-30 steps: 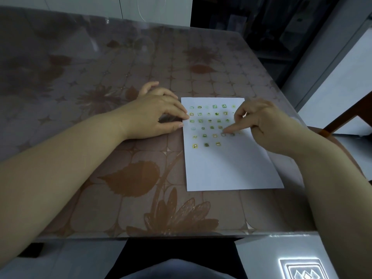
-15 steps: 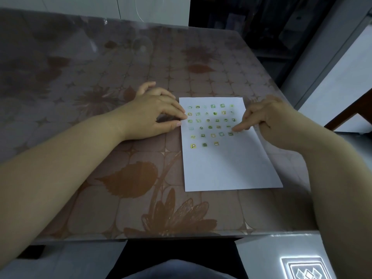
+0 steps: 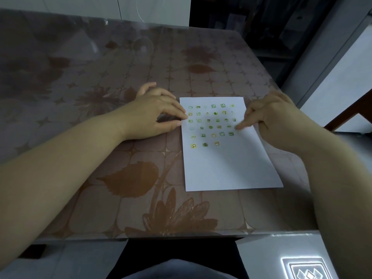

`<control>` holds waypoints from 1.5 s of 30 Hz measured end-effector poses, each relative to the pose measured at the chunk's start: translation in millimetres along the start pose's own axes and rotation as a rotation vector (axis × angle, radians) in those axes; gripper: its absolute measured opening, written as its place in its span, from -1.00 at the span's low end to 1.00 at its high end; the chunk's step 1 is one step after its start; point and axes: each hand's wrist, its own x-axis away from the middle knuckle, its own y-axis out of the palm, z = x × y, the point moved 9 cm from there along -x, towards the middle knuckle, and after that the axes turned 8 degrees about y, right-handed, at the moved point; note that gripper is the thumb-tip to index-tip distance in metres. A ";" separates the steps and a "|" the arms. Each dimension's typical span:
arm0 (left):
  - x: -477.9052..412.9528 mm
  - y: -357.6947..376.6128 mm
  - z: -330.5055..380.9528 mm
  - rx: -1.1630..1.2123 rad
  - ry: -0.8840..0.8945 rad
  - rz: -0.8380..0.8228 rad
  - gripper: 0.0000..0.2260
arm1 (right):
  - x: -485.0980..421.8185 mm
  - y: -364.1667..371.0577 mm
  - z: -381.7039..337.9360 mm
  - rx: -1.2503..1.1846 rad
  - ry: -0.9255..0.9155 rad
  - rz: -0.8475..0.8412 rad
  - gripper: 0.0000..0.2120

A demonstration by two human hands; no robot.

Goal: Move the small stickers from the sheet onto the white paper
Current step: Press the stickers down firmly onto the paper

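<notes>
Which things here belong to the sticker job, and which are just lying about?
Job: white paper; small stickers on it; left hand at the paper's left edge; right hand, index finger pressing the paper.
Lying about: floral table; wooden chair; patterned floor tile.
Source sheet: can't make out.

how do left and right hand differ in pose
The left hand lies beside the white paper, fingertips at its left edge; the right hand is over its right edge. The left hand's fingers stretch out together; the right hand points one finger, the rest curled. Both touch the paper.
</notes>
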 end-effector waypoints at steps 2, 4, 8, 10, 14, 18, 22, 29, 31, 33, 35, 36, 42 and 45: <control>0.3 0.7 -0.5 -0.005 0.000 -0.008 -0.52 | 1.7 -8.5 -18.8 -0.096 -0.094 0.143 -0.46; 0.5 0.6 -1.1 -0.010 0.000 -0.008 -0.52 | 4.8 -2.1 -47.7 -0.159 -0.226 0.128 -0.48; -0.4 -0.4 0.3 -0.009 0.012 0.008 -0.54 | 12.1 14.5 -88.2 -0.167 -0.376 0.057 -0.47; 0.2 -0.8 0.2 -0.008 0.016 0.019 -0.54 | 12.8 17.6 -90.4 -0.156 -0.373 0.054 -0.45; 0.4 -0.5 0.7 0.007 0.015 0.007 -0.53 | 11.3 25.6 -88.4 -0.169 -0.349 -0.004 -0.40; 0.0 0.1 0.7 -0.003 0.020 0.005 -0.54 | 9.8 25.3 -76.7 -0.211 -0.300 -0.046 -0.41; 0.7 0.6 0.3 -0.006 0.016 0.003 -0.54 | 4.6 13.3 -52.2 -0.261 -0.221 0.004 -0.41; 0.0 1.3 -1.1 -0.006 0.015 -0.003 -0.55 | 10.3 13.1 -69.9 -0.207 -0.305 0.021 -0.43; 0.1 1.2 -1.1 -0.007 0.017 -0.005 -0.54 | 11.1 13.8 -70.4 -0.192 -0.306 0.015 -0.43; -0.1 1.5 -1.2 -0.005 0.014 -0.012 -0.53 | 11.2 14.6 -69.7 -0.182 -0.295 -0.001 -0.42; -0.2 1.5 -1.4 -0.006 0.014 -0.012 -0.52 | 11.2 15.8 -69.9 -0.180 -0.287 -0.021 -0.42; -0.2 1.7 -1.4 -0.008 0.013 -0.013 -0.52 | 11.1 16.7 -70.1 -0.183 -0.286 -0.033 -0.42; -0.6 0.7 -1.2 -0.003 0.007 -0.004 -0.53 | 11.7 21.9 -67.2 -0.191 -0.297 -0.112 -0.42; 0.2 0.5 -0.4 -0.006 0.007 0.003 -0.54 | 12.4 18.7 -66.9 -0.183 -0.301 -0.066 -0.40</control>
